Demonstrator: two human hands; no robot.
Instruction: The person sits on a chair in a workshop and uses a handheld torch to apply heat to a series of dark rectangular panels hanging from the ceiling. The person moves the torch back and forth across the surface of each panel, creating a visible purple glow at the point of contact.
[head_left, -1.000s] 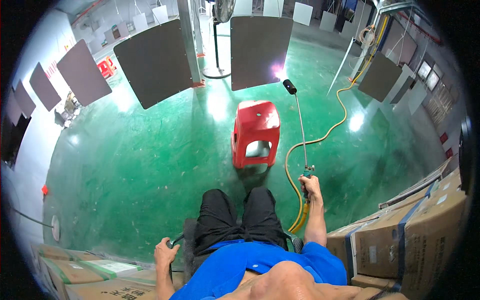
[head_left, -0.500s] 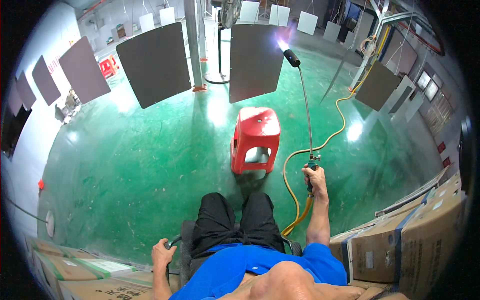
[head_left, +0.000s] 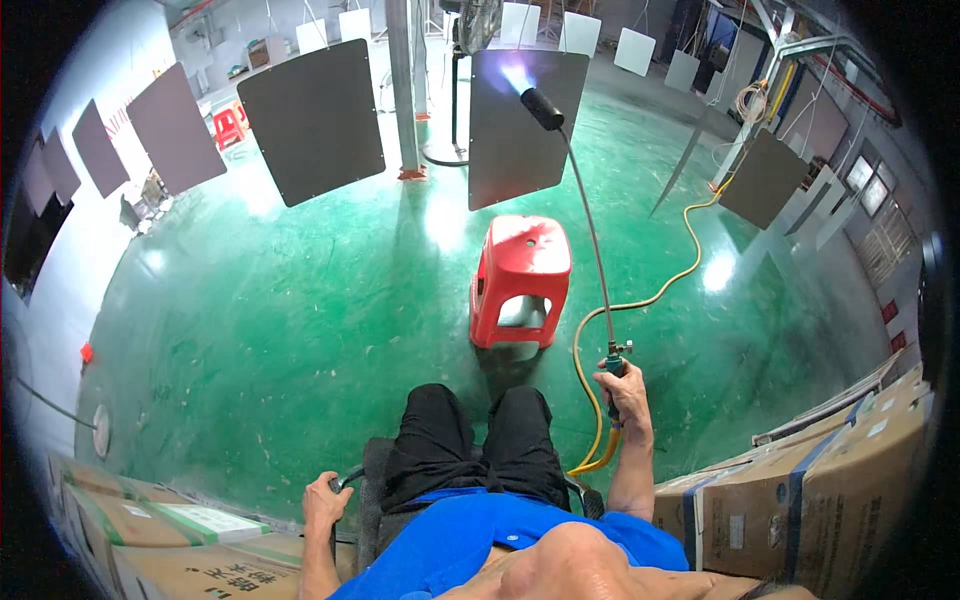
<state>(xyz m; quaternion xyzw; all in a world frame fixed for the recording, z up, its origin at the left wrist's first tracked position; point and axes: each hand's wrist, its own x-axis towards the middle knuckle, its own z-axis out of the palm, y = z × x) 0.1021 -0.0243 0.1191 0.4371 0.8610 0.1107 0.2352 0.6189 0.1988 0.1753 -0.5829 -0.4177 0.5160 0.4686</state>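
Note:
My right hand [head_left: 624, 392] is wrapped round the handle of a long gas torch [head_left: 588, 215]. Its dark nozzle [head_left: 542, 109] points up and left, with a blue-white flame over the upper part of a hanging dark grey panel [head_left: 515, 150]. From the handle's lower end runs a yellow hose [head_left: 655, 290], which curls across the floor to a post at the right. My left hand [head_left: 325, 498] is closed round the end of the chair's armrest [head_left: 349, 478], at my left side.
A red plastic stool [head_left: 528, 250] stands in front of my knees. More panels [head_left: 318, 125] hang in a row left and right, by a steel post [head_left: 403, 90]. A stand fan [head_left: 476, 28] is behind them. Cardboard boxes [head_left: 750, 520] flank me on the green floor [head_left: 300, 330].
The torch nozzle has swung left and slightly down, so its flame moves from the panel's right edge onto its upper face. My right hand has dropped slightly. My left hand stays on the armrest.

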